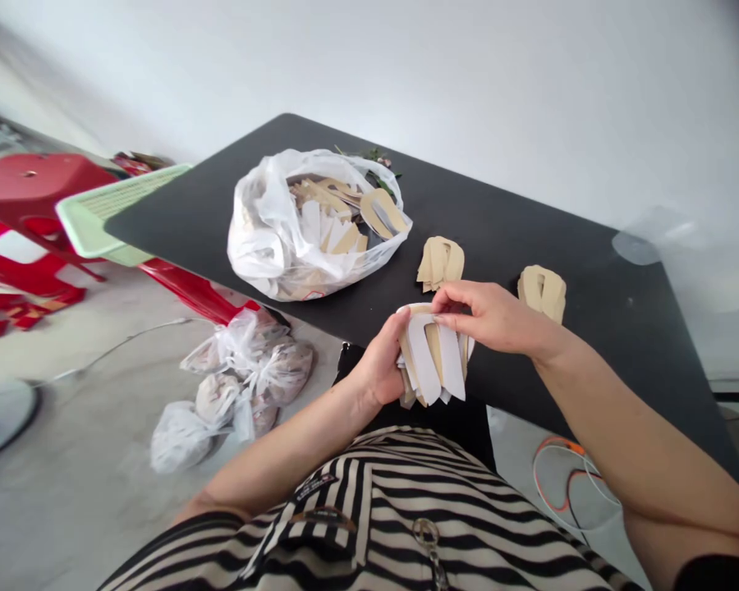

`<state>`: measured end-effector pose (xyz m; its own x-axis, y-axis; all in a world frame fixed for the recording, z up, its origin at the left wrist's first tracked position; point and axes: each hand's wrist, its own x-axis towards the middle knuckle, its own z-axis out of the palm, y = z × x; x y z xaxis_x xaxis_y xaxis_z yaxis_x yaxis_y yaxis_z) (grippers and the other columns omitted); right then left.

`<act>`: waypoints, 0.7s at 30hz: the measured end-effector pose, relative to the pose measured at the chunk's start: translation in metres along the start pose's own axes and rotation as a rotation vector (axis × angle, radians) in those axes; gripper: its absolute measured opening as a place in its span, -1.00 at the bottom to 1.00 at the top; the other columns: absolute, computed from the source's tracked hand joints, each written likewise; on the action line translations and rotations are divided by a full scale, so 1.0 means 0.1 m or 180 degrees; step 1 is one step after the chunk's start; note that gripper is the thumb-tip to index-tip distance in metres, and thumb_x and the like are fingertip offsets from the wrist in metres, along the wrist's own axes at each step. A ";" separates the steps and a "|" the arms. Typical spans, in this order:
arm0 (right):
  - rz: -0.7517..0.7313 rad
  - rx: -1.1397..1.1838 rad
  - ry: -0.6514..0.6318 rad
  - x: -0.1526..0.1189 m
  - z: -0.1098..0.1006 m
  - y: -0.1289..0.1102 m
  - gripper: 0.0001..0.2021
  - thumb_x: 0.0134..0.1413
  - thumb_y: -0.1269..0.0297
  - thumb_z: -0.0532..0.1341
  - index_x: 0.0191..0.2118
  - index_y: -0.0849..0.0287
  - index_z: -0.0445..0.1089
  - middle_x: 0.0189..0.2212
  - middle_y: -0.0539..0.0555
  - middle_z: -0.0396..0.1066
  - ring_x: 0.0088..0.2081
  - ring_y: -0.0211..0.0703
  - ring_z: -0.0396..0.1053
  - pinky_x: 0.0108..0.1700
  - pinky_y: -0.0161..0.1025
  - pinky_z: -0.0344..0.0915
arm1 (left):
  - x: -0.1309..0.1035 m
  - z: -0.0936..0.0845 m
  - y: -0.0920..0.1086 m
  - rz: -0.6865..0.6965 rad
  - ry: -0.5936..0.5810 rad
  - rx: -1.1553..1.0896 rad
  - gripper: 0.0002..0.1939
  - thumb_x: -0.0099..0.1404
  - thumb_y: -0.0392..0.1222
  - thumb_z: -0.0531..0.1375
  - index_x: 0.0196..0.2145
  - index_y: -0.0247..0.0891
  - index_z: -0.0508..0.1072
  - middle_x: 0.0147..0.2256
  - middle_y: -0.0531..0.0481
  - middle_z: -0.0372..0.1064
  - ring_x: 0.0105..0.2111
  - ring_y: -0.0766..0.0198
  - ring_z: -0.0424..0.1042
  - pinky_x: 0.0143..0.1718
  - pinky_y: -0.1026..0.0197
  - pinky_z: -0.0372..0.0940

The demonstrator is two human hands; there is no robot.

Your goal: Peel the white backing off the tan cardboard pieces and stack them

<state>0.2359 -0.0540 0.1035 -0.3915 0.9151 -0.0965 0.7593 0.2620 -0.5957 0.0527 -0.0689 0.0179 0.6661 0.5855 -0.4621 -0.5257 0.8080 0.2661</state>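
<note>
My left hand (383, 361) is wrapped round the left side of a stack of U-shaped cut-out pieces (423, 361), white and tan, fanned unevenly at the lower ends. The thumb lies along the top of the stack, over the near table edge. Fingertips of my right hand (484, 313) pinch the upper curve of the topmost white piece. Just beyond the hands lies a small tan pile of the same pieces (442, 261). Another tan pile (542, 291) sits farther right, past my right wrist.
On the black table (480, 213) stands an open white plastic bag (264, 238) full of similar pieces, with some greenery (378, 160) behind it. Tied plastic bags (240, 377) lie on the floor. A green basket (92, 217) and red stool (40, 180) stand left; cables (570, 476) lie right.
</note>
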 end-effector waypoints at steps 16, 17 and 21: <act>-0.0137 -0.1187 0.0478 0.01 0.07 -0.20 -0.95 0.23 0.31 0.24 -0.19 0.09 0.36 -0.18 0.07 0.44 -0.15 -0.05 0.40 -0.18 -0.17 0.24 | -0.08 0.01 0.04 0.0066 0.0207 -0.0329 -0.69 0.38 -0.14 0.18 -0.08 -0.46 0.54 -0.25 -0.23 0.61 -0.27 0.07 0.60 0.00 0.05 0.42; -0.0079 -0.1247 0.0624 -0.02 0.11 -0.26 -0.96 0.24 0.33 0.23 -0.21 0.10 0.35 -0.22 0.05 0.45 -0.17 -0.06 0.41 -0.21 -0.18 0.23 | -0.08 0.00 0.04 0.0087 0.0220 -0.0366 -0.70 0.38 -0.16 0.18 -0.09 -0.46 0.54 -0.27 -0.21 0.61 -0.29 0.08 0.60 -0.02 0.06 0.43; 0.0134 -0.1158 0.0900 -0.13 0.31 -0.46 -0.91 0.27 0.25 0.25 -0.24 0.09 0.33 -0.30 0.01 0.46 -0.27 -0.09 0.43 -0.29 -0.20 0.22 | -0.09 0.01 0.04 0.0177 0.0223 -0.0436 -0.73 0.39 -0.19 0.17 -0.10 -0.46 0.54 -0.32 -0.21 0.59 -0.35 0.10 0.60 -0.10 0.08 0.46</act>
<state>0.1905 -0.0875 0.1072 -0.2378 0.9617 0.1367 0.9243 0.2673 -0.2724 0.0452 -0.0707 0.0238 0.5979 0.6193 -0.5089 -0.6312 0.7551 0.1772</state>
